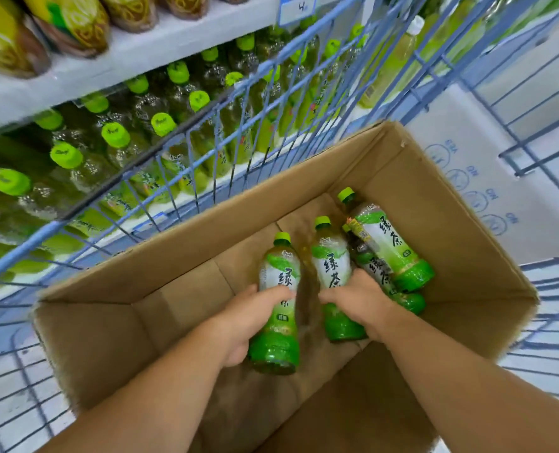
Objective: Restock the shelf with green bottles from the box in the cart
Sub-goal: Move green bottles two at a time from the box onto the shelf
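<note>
Both arms reach down into an open cardboard box (206,217) that sits inside a blue wire cart (206,125). 4 green bottles lie in the box, caps pointing away from the person. The left hand (248,318) has its fingers wrapped around the left bottle (279,276) at its label. The right hand (359,299) grasps the middle bottle (332,263) just beside it, fingers curled over its lower half. Whether either bottle is off the box floor cannot be told. To the right, the top bottle (386,237) rests across the lower bottle (377,273), against the box wall. Beyond the cart's wire side, a shelf (140,57) carries rows of shelf bottles (114,135) with green caps. A white carton (500,178) stands in the cart behind the box.
</note>
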A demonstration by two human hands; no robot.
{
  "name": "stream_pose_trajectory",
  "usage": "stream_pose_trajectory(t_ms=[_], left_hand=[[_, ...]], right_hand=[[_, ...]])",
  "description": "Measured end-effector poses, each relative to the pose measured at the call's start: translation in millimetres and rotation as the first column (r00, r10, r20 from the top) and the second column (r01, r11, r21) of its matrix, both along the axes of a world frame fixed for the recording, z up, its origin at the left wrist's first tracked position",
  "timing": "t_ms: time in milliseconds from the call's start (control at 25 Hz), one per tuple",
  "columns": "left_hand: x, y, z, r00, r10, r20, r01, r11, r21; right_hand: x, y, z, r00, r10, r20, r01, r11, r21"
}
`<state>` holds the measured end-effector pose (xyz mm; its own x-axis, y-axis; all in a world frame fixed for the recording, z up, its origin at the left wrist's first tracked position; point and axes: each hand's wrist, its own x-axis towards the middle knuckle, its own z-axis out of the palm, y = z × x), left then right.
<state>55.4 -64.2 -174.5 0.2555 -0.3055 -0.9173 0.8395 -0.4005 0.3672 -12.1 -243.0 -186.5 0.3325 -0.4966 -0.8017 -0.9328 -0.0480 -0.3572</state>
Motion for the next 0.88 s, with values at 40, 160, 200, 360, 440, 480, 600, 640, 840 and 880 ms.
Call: stream_pose_trajectory(t_ms=[40, 160, 200, 360, 440, 480, 600, 640, 840, 880], left_hand=[[-3, 3, 8, 0.999, -0.020, 0.026, 0.020, 1.000, -0.006], [-11, 13, 38, 0.984, -0.092, 0.154, 0.089, 0.996, 0.030], [-12, 18, 51, 0.974, -0.110, 0.198, 0.102, 0.993, 0.051], [-11, 42, 114, 0.916, -0.193, 0.352, 0.167, 0.980, 0.103], [-9, 55, 141, 0.904, -0.209, 0.374, 0.185, 0.978, 0.100], [-9, 64, 159, 0.896, -0.225, 0.382, 0.202, 0.974, 0.101], [-10, 90, 210, 0.868, -0.255, 0.426, 0.244, 0.966, 0.082], [-10, 98, 225, 0.862, -0.252, 0.440, 0.250, 0.966, 0.063], [-15, 133, 286, 0.845, -0.227, 0.484, 0.248, 0.968, 0.021], [-17, 141, 296, 0.839, -0.220, 0.497, 0.245, 0.969, 0.017]], right_hand=[[-3, 3, 7, 0.999, 0.005, 0.031, -0.005, 1.000, 0.000], [-14, 12, 32, 0.995, -0.014, 0.094, 0.013, 1.000, 0.010], [-18, 16, 44, 0.994, -0.021, 0.110, 0.019, 1.000, 0.014], [-33, 36, 104, 0.985, -0.068, 0.160, 0.068, 0.998, 0.010], [-38, 47, 131, 0.975, -0.097, 0.201, 0.097, 0.995, 0.013], [-41, 55, 149, 0.969, -0.118, 0.219, 0.118, 0.993, 0.016], [-48, 85, 208, 0.954, -0.140, 0.267, 0.143, 0.990, 0.008], [-48, 96, 228, 0.948, -0.139, 0.285, 0.144, 0.990, 0.003], [-53, 145, 299, 0.917, -0.167, 0.362, 0.190, 0.981, -0.028], [-54, 154, 310, 0.908, -0.170, 0.382, 0.193, 0.981, -0.023]])
